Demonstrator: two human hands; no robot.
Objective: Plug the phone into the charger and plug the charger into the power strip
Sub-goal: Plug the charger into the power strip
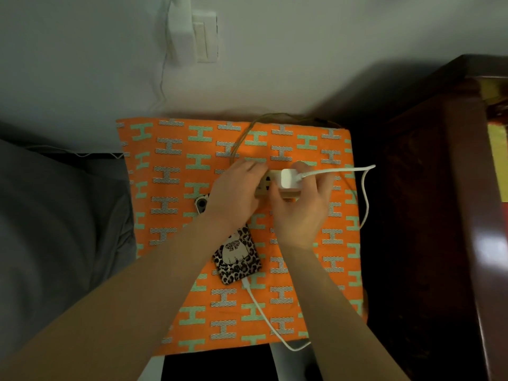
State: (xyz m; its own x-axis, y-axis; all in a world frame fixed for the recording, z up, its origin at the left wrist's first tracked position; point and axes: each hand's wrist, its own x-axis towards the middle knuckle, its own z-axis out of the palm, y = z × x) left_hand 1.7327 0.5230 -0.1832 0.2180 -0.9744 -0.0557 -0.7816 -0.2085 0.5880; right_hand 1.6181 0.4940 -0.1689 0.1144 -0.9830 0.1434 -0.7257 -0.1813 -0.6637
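A beige power strip lies on the orange patterned cloth, mostly hidden under my hands. My left hand grips its left end. My right hand holds the white charger block against the top of the strip's right part. Whether its prongs sit fully in the socket is hidden. The white cable runs from the charger around the right side and back to the phone, which lies face down in a leopard-print case. The cable's plug sits in the phone's bottom end.
A brown cord leads from the strip to the back edge. A small grey object peeks out beside my left wrist. Dark wooden furniture stands at the right, grey bedding at the left, a wall socket above.
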